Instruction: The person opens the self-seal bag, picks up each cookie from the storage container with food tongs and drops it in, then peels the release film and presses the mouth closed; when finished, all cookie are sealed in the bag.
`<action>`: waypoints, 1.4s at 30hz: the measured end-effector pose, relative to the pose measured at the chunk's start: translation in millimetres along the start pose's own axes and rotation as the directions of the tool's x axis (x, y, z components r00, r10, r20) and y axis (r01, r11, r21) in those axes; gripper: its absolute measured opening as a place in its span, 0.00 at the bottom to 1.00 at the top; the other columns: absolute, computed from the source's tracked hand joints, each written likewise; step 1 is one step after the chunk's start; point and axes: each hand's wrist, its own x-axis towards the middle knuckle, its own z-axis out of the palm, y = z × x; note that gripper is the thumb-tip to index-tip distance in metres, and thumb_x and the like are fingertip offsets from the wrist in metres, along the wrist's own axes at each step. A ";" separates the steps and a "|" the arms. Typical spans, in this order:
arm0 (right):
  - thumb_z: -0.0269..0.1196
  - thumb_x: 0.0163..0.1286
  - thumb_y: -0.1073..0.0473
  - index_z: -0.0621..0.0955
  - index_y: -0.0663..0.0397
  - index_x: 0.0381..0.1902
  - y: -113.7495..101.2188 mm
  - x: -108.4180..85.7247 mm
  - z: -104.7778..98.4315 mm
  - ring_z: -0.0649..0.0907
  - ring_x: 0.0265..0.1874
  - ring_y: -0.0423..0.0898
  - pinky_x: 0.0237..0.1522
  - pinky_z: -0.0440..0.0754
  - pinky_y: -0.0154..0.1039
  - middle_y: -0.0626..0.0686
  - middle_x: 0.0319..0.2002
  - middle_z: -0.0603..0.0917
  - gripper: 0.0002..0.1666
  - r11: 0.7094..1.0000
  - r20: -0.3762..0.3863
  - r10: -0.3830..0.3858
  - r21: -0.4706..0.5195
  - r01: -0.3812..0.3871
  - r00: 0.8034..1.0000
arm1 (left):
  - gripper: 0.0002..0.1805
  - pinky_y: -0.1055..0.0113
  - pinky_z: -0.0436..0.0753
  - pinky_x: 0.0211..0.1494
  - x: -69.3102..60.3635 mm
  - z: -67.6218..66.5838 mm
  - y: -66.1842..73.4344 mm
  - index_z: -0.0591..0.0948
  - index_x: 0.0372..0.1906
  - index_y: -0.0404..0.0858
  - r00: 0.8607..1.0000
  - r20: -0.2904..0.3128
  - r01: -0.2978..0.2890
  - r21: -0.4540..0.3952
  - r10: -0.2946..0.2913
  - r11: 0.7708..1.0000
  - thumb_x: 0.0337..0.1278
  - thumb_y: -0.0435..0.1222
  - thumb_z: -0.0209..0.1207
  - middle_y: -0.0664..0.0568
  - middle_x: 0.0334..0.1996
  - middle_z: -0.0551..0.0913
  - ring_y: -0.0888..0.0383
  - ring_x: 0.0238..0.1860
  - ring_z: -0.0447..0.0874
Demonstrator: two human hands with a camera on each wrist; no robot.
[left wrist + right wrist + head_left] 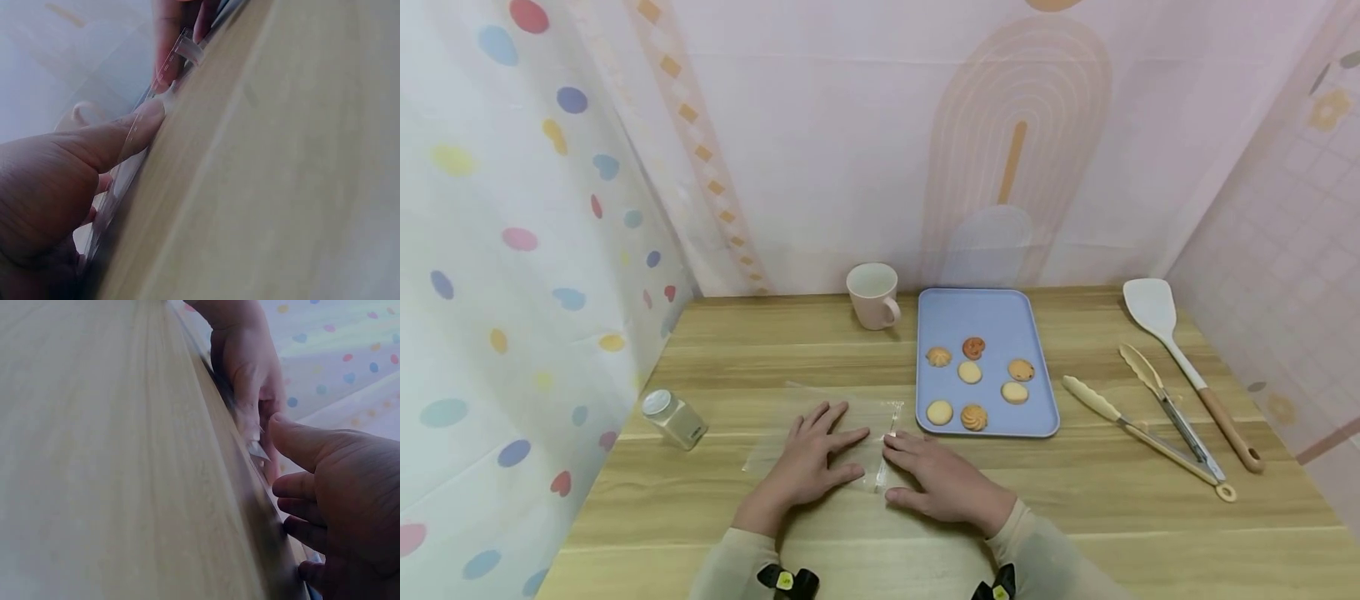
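A clear plastic bag (867, 413) lies flat on the wooden table, with a shiny strip along its right edge. My left hand (812, 457) rests on it with fingers spread. At the strip is my right hand (943, 479), its fingers fairly straight and touching the edge. In the left wrist view, the bag's clear edge crosses in front of my left thumb (128, 134), while fingertips of the right hand (169, 44) reach the strip. The right wrist view shows my right thumb (306, 440) apart from the fingers, with nothing between them.
A blue tray (977, 312) with several cookies (970, 372) sits right of the bag. Behind stands a pink mug (872, 300). A glass jar (676, 419) lies tilted at left; tongs (1161, 442) and a white spatula (1180, 362) lie at right. Curtains surround the table.
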 end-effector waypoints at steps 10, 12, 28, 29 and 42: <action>0.54 0.71 0.39 0.66 0.56 0.70 -2.1 5.2 4.2 0.57 0.72 0.51 0.69 0.56 0.54 0.53 0.72 0.62 0.38 1.000 -0.033 0.002 -0.006 -0.002 0.999 | 0.22 0.32 0.49 0.66 1.9 4.1 -0.6 0.81 0.57 0.53 0.998 -0.062 0.017 0.015 -0.016 1.000 0.57 0.51 0.63 0.42 0.69 0.64 0.37 0.71 0.54; 0.54 0.71 0.39 0.66 0.56 0.70 -1.5 5.0 5.4 0.57 0.72 0.51 0.69 0.56 0.54 0.54 0.72 0.62 0.39 1.000 -0.037 0.000 -0.008 0.000 0.999 | 0.21 0.32 0.50 0.66 2.0 5.0 -0.8 0.82 0.56 0.53 0.997 -0.080 0.016 0.017 -0.014 1.000 0.57 0.50 0.64 0.42 0.69 0.65 0.37 0.70 0.55; 0.57 0.70 0.42 0.64 0.55 0.71 -2.6 2.9 5.7 0.56 0.73 0.51 0.69 0.55 0.55 0.54 0.73 0.60 0.39 1.000 -0.020 0.000 -0.008 0.000 1.000 | 0.05 0.32 0.58 0.63 4.1 10.1 -1.3 0.89 0.35 0.49 0.968 -0.247 -0.045 -0.003 0.043 0.999 0.52 0.36 0.69 0.46 0.54 0.80 0.43 0.63 0.69; 0.57 0.71 0.41 0.64 0.55 0.71 -3.1 3.0 5.1 0.56 0.73 0.50 0.70 0.55 0.55 0.53 0.73 0.60 0.39 1.000 -0.015 0.004 -0.007 -0.004 1.000 | 0.05 0.31 0.58 0.63 4.5 9.9 -0.5 0.89 0.34 0.48 0.965 -0.256 -0.052 -0.010 0.048 0.999 0.52 0.35 0.69 0.46 0.53 0.80 0.43 0.62 0.70; 0.56 0.71 0.42 0.64 0.55 0.72 -2.4 2.4 3.9 0.57 0.72 0.51 0.70 0.56 0.53 0.54 0.73 0.60 0.38 1.000 -0.015 -0.012 -0.011 0.012 1.000 | 0.05 0.43 0.61 0.68 6.9 12.7 5.6 0.86 0.33 0.42 0.935 -0.353 -0.085 -0.142 0.030 0.986 0.53 0.29 0.67 0.51 0.43 0.85 0.51 0.56 0.77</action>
